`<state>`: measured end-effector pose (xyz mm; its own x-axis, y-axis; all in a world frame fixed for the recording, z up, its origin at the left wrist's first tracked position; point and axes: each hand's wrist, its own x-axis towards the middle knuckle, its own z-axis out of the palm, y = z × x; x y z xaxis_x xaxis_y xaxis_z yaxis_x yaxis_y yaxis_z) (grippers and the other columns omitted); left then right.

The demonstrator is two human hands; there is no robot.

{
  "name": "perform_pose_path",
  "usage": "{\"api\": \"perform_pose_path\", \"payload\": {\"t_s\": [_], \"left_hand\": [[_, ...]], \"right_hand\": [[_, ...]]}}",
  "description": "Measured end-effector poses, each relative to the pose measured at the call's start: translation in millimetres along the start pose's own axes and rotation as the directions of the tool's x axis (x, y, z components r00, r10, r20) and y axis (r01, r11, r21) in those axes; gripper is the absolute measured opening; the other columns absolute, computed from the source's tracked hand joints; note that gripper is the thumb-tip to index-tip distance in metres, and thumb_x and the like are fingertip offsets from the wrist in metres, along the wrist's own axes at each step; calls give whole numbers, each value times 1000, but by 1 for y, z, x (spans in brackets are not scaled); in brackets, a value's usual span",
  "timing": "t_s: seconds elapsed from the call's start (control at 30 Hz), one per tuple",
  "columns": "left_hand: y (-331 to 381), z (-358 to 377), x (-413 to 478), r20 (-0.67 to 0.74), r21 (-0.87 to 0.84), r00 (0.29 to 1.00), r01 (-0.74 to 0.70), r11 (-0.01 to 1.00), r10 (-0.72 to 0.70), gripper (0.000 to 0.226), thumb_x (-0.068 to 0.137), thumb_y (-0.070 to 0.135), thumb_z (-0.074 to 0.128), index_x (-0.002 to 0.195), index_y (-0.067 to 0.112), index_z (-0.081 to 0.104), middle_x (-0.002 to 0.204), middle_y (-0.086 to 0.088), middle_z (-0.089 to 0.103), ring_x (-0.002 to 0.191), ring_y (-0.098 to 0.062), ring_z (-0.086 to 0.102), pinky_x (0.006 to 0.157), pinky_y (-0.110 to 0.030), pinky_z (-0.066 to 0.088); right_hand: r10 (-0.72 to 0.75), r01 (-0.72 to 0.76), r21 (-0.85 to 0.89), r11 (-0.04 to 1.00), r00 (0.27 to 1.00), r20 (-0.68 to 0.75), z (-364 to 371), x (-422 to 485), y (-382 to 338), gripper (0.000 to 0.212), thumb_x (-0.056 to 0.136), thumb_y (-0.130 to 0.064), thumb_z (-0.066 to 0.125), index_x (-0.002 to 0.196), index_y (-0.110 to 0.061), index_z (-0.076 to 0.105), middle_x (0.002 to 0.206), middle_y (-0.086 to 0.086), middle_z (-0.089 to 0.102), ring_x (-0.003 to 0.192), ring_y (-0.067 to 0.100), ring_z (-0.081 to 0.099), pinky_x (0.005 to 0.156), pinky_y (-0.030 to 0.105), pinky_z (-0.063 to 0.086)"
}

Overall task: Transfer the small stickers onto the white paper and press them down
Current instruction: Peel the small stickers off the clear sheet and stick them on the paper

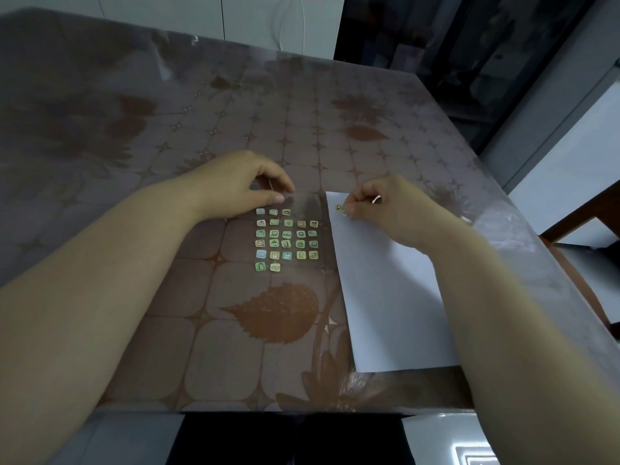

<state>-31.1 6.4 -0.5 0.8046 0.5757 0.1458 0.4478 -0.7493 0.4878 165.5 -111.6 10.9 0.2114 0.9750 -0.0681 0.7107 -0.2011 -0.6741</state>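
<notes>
A clear sticker sheet [287, 243] with several small square icon stickers lies on the table between my arms. My left hand [241, 182] pinches the sheet's far edge with thumb and fingers. To the right lies the white paper [389, 297], with one small yellow-green sticker [339, 207] stuck near its far left corner. My right hand [389, 206] rests on the paper's far end, its fingertips pressing down on another small sticker [344, 214] just below the first. Most of that sticker is hidden under the fingers.
The table [235, 330] has a brown leaf-patterned cloth under clear plastic. Its near edge runs just below the paper and its right edge lies close beside my right forearm. A chair [583, 216] stands past the right edge. White cabinets stand behind the table.
</notes>
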Motion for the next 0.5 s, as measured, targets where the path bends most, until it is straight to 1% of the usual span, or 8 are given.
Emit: {"api": "perform_pose_path", "payload": {"t_s": [0.03, 0.1, 0.23, 0.4, 0.5], "left_hand": [[0, 0, 0, -2, 5, 1000, 0, 1000, 0, 19, 82, 21, 63, 100, 22, 67, 88, 11, 61, 82, 0, 56, 76, -12, 39], [0, 0, 0, 0, 19, 1000, -1, 1000, 1, 20, 82, 21, 62, 101, 23, 66, 89, 11, 61, 83, -1, 56, 76, -11, 38], [0, 0, 0, 5, 17, 1000, -6, 1000, 6, 19, 82, 21, 62, 101, 23, 66, 88, 12, 60, 83, 10, 52, 73, -7, 36], [0, 1, 0, -1, 13, 1000, -7, 1000, 7, 19, 82, 20, 62, 100, 22, 66, 89, 12, 60, 81, 7, 52, 74, -9, 37], [0, 1, 0, 6, 16, 1000, -10, 1000, 10, 19, 82, 21, 62, 100, 22, 66, 86, 15, 58, 82, 7, 53, 75, -12, 38]], "right_hand": [[-4, 4, -14, 1000, 1000, 4, 1, 1, 1, 8, 87, -18, 61, 81, -14, 66, 73, -6, 57, 57, 6, 43, 41, 9, 33], [-15, 15, -34, 999, 1000, 5, 3, 2, 2, 9, 86, -19, 62, 82, -13, 68, 75, -5, 57, 58, 4, 44, 40, 5, 30], [-24, 25, -70, 997, 1000, 19, 4, 1, 1, 11, 85, -19, 63, 87, -11, 70, 71, -1, 56, 56, 6, 42, 42, 5, 30], [-30, 30, -69, 997, 1000, 9, 6, 2, 1, 9, 86, -19, 63, 85, -13, 69, 76, 0, 57, 57, 6, 43, 44, 5, 31], [-27, 28, -76, 997, 1000, 13, 7, 3, 2, 8, 85, -19, 63, 84, -14, 69, 75, 1, 57, 56, 6, 42, 49, 11, 34]]}}
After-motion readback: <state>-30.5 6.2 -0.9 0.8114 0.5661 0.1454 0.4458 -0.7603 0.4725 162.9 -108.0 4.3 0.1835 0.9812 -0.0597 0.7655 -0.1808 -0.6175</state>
